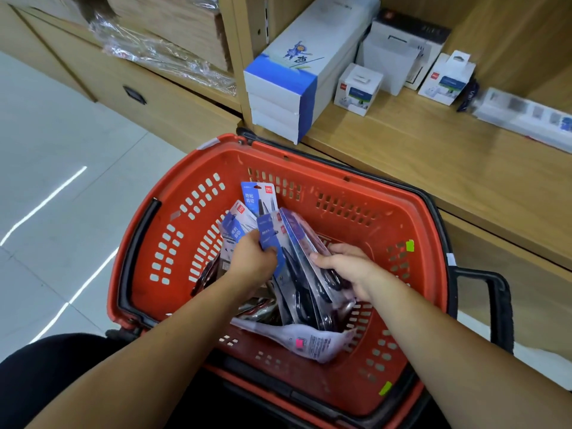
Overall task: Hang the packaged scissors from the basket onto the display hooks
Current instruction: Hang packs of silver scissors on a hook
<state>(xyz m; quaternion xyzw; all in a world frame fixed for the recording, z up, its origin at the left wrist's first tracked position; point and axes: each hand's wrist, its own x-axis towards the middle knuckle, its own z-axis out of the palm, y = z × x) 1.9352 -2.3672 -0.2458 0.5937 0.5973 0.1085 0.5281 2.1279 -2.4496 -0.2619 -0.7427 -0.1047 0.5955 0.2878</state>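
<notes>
From the head view, the step in hand looks like pick-up: both hands are down inside the red basket (173, 193), gathering stock and not yet hanging it. The left hand (252, 258) grips a fan of packaged scissors (301, 243) by their blue card tops, fingers curled round them. The right hand (346, 267) wraps its fingers over the handle end of a bundle standing on edge in the middle of the basket. One blue-carded pack (258, 196) leans toward the basket's far wall. A face-down pack (306, 339) lies near the near wall, and darker packs lie under the left wrist. No display hooks are in view, so the next move probably calls for lifting a bundle clear and turning to find them. Behind the basket, a wooden shelf (402, 144) carries white-and-blue boxes (288, 88).
</notes>
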